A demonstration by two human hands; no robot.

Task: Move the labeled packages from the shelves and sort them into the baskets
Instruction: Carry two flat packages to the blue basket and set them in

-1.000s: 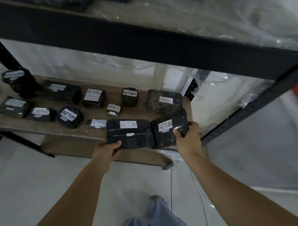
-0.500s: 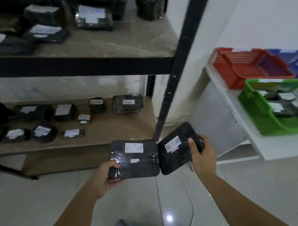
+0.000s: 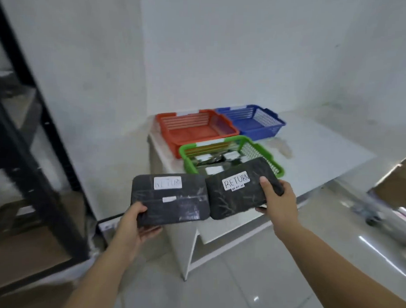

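My left hand [image 3: 135, 229] grips the near left corner of a flat black package [image 3: 172, 201] with a white RETURN label. My right hand [image 3: 279, 202] grips the right end of a second black RETURN package [image 3: 237, 192], tilted up to the right. Both packages hang side by side in the air, just in front of the white table. Behind them stands a green basket [image 3: 188, 153] that holds several labeled black packages, partly hidden by the right package. An orange basket [image 3: 198, 128] and a blue basket [image 3: 256, 123] sit farther back, both looking empty.
The baskets stand on a white table [image 3: 324, 153] against the white wall. A black shelf post [image 3: 33, 171] and blurred shelving fill the left side. A brown box [image 3: 396, 183] and a blurred wheeled object sit at the right. Glossy floor tiles lie below.
The view has swung right from the shelves to the table. Both packages, lifted off the lower shelf, have travelled with my hands toward the green basket.
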